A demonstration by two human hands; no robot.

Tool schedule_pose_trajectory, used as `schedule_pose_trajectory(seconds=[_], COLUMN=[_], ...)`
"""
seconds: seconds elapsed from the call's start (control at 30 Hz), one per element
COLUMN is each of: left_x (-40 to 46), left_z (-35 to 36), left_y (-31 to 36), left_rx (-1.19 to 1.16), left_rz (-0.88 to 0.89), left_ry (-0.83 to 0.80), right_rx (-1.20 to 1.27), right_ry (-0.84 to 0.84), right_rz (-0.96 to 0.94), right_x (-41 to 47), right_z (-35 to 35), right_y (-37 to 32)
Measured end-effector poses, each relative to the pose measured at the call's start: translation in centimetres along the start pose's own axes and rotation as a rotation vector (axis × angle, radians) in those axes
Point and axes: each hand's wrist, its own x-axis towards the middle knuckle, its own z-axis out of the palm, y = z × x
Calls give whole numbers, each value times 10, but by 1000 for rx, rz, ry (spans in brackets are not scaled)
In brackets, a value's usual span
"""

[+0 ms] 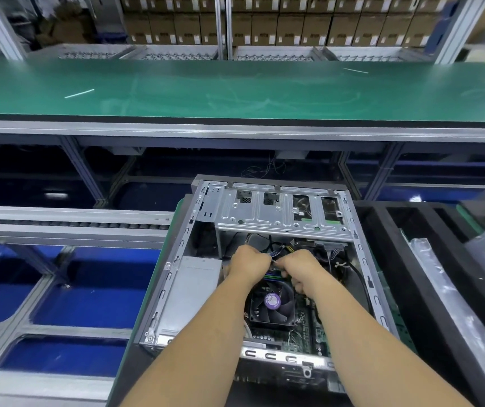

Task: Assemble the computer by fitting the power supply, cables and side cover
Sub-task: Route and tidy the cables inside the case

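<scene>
Inside the open computer case, left hand and right hand each close a pinching grip on cables above the fan, seemingly to route a connector.

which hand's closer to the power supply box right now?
Left. The left hand sits just beside the power supply, at its far right corner. The right hand is further right, above the fan, both working the cables.

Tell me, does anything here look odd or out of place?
Little stands out. Two thin white strips lie loose on the green bench, and the computer case is open with no side cover on, while both hands work on cables inside.
</scene>
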Motion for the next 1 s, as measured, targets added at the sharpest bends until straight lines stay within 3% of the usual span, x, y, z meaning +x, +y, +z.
schedule_pose_trajectory(seconds=[0.17, 0.4, 0.73, 1.0], left_x=[9, 18, 25, 19], left_z=[0, 4, 2, 0], left_y=[3, -2, -3, -7], left_rx=[-140, -243, -279, -555], left_rz=[-93, -206, -190, -145], left_ry=[13, -29, -50, 32], right_rx=[10, 350, 201, 119], right_ry=[-73, -175, -192, -162], right_rz=[23, 51, 7, -55], right_x=[9, 16, 15, 3], right_z=[7, 12, 10, 8], right_y=[-7, 4, 8, 1])
